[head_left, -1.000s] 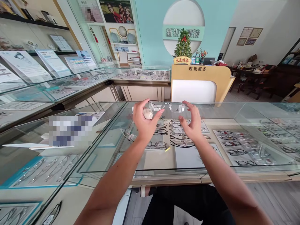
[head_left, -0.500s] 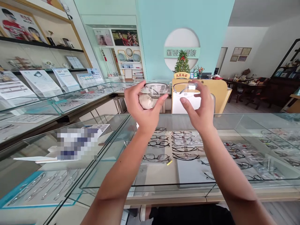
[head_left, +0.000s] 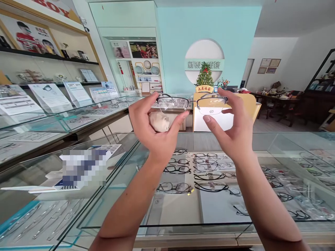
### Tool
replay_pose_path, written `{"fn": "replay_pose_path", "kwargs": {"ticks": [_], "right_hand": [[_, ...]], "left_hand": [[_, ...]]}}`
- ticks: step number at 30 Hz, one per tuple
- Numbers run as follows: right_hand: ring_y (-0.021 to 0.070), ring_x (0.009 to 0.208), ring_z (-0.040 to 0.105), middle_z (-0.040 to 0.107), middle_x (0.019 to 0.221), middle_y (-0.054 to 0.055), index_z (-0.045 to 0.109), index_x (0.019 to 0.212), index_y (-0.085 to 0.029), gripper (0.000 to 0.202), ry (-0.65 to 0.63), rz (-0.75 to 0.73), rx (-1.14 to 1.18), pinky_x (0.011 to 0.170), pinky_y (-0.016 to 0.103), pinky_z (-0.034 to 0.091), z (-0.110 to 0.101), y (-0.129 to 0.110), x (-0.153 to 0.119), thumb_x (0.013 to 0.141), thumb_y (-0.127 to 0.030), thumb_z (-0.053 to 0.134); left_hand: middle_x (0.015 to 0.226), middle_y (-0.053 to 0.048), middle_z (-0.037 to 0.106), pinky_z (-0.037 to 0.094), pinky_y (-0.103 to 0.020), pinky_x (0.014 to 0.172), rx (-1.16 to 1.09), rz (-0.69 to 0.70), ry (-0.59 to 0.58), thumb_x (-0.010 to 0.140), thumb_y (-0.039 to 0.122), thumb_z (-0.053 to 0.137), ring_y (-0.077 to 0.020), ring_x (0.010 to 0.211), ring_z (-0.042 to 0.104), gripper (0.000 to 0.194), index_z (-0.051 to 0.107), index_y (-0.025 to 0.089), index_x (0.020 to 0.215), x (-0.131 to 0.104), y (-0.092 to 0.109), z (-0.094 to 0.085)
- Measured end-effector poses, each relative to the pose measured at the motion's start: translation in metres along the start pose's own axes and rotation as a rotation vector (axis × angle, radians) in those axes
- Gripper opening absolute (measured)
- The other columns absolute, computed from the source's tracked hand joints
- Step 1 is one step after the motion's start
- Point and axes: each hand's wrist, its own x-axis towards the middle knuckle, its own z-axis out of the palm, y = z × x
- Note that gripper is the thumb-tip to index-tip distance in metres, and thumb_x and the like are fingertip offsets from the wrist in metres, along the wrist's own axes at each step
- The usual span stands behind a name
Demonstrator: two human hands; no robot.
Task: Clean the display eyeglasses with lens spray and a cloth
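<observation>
A pair of half-rim eyeglasses (head_left: 193,101) with dark upper rims and clear lenses is held up level in front of me, above the glass counter. My left hand (head_left: 157,122) grips its left end with the fingers, and a crumpled whitish cloth (head_left: 159,121) is tucked in the same palm. At the other end, my right hand (head_left: 232,122) has its fingers on the right rim near the hinge, thumb below the lens. The temples are mostly hidden behind the lenses and fingers.
Below the hands stands a glass display case (head_left: 178,214) with several rows of eyeglasses (head_left: 175,187). An opened white and blue box (head_left: 47,184) lies on the left counter. Farther off are a reception desk (head_left: 250,104) and a potted plant (head_left: 205,75).
The eyeglasses and both hands appear slightly larger and nearer, and the hands sit a little farther apart. The view has tilted up a bit. The hold on the eyeglasses is kept.
</observation>
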Motion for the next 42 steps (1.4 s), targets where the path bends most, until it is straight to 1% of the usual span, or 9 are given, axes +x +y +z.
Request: {"fn": "replay_pose_path", "kwargs": {"ticks": [5, 8, 12, 20, 25, 29, 32, 37, 42], "right_hand": [[0.0387, 0.135, 0.068, 0.07, 0.153, 0.011, 0.054, 0.16, -0.037, 0.059, -0.01, 0.05, -0.04, 0.102, 0.063, 0.067, 0.0, 0.002, -0.002, 0.105, -0.05, 0.071], [0.039, 0.133, 0.069, 0.071, 0.152, 0.011, 0.056, 0.159, -0.038, 0.058, -0.015, 0.068, -0.047, 0.102, 0.063, 0.067, -0.001, 0.006, -0.001, 0.104, -0.052, 0.071], [0.0378, 0.127, 0.073, 0.073, 0.148, 0.011, 0.056, 0.159, -0.039, 0.058, -0.045, 0.096, -0.005, 0.098, 0.062, 0.069, -0.001, 0.012, -0.001, 0.105, -0.057, 0.069], [0.0372, 0.125, 0.076, 0.076, 0.144, 0.012, 0.054, 0.163, -0.036, 0.063, -0.062, 0.117, 0.021, 0.092, 0.058, 0.071, -0.002, 0.02, -0.003, 0.106, -0.058, 0.069], [0.0356, 0.122, 0.077, 0.078, 0.142, 0.011, 0.055, 0.162, -0.035, 0.062, -0.072, 0.115, -0.001, 0.089, 0.055, 0.072, -0.002, 0.019, -0.004, 0.106, -0.059, 0.068], [0.0364, 0.123, 0.077, 0.078, 0.138, 0.012, 0.054, 0.163, -0.034, 0.063, -0.07, 0.112, -0.018, 0.087, 0.053, 0.072, -0.002, 0.019, -0.004, 0.106, -0.06, 0.068], [0.0369, 0.122, 0.077, 0.078, 0.135, 0.012, 0.054, 0.163, -0.034, 0.063, -0.056, 0.1, -0.041, 0.089, 0.055, 0.072, -0.003, 0.018, -0.005, 0.107, -0.059, 0.067], [0.0393, 0.12, 0.077, 0.077, 0.133, 0.014, 0.056, 0.161, -0.034, 0.062, -0.023, 0.076, -0.083, 0.094, 0.062, 0.07, -0.005, 0.013, -0.003, 0.106, -0.06, 0.067], [0.0412, 0.127, 0.073, 0.072, 0.142, 0.014, 0.055, 0.161, -0.037, 0.061, -0.003, 0.083, -0.116, 0.1, 0.065, 0.068, -0.008, 0.004, -0.002, 0.106, -0.06, 0.066]], "left_hand": [[0.138, -0.011, 0.068, 0.061, -0.057, 0.102, 0.03, 0.026, 0.009, 0.083, 0.063, 0.093, -0.0363, 0.133, 0.066, 0.079, 0.057, 0.035, 0.147, -0.003, 0.005, 0.0], [0.14, -0.011, 0.068, 0.063, -0.056, 0.101, 0.09, 0.017, -0.012, 0.084, 0.065, 0.091, -0.0344, 0.131, 0.067, 0.078, 0.058, 0.037, 0.148, -0.005, 0.005, 0.0], [0.137, -0.011, 0.069, 0.063, -0.054, 0.1, 0.09, 0.037, -0.003, 0.086, 0.068, 0.088, -0.0347, 0.13, 0.068, 0.078, 0.058, 0.035, 0.15, -0.006, 0.004, 0.002], [0.138, -0.01, 0.069, 0.061, -0.056, 0.106, 0.066, 0.028, -0.01, 0.087, 0.064, 0.088, -0.0365, 0.133, 0.068, 0.072, 0.061, 0.034, 0.147, -0.009, 0.002, 0.007], [0.141, -0.011, 0.068, 0.06, -0.057, 0.109, -0.004, 0.029, -0.035, 0.087, 0.065, 0.087, -0.038, 0.138, 0.066, 0.071, 0.061, 0.033, 0.146, -0.009, 0.001, 0.006], [0.144, -0.012, 0.067, 0.057, -0.059, 0.114, -0.028, -0.01, -0.056, 0.088, 0.066, 0.086, -0.039, 0.142, 0.063, 0.073, 0.06, 0.033, 0.148, -0.011, 0.0, 0.007], [0.145, -0.011, 0.067, 0.055, -0.06, 0.117, -0.051, -0.038, -0.074, 0.089, 0.063, 0.086, -0.0389, 0.144, 0.062, 0.073, 0.059, 0.033, 0.15, -0.013, 0.0, 0.008], [0.145, -0.01, 0.069, 0.056, -0.059, 0.117, -0.019, -0.041, -0.086, 0.09, 0.06, 0.087, -0.0369, 0.142, 0.064, 0.072, 0.058, 0.034, 0.152, -0.012, 0.001, 0.009], [0.145, -0.009, 0.071, 0.06, -0.055, 0.11, -0.046, -0.042, -0.099, 0.094, 0.057, 0.084, -0.0334, 0.134, 0.07, 0.067, 0.058, 0.035, 0.152, -0.012, 0.001, 0.011]]}}
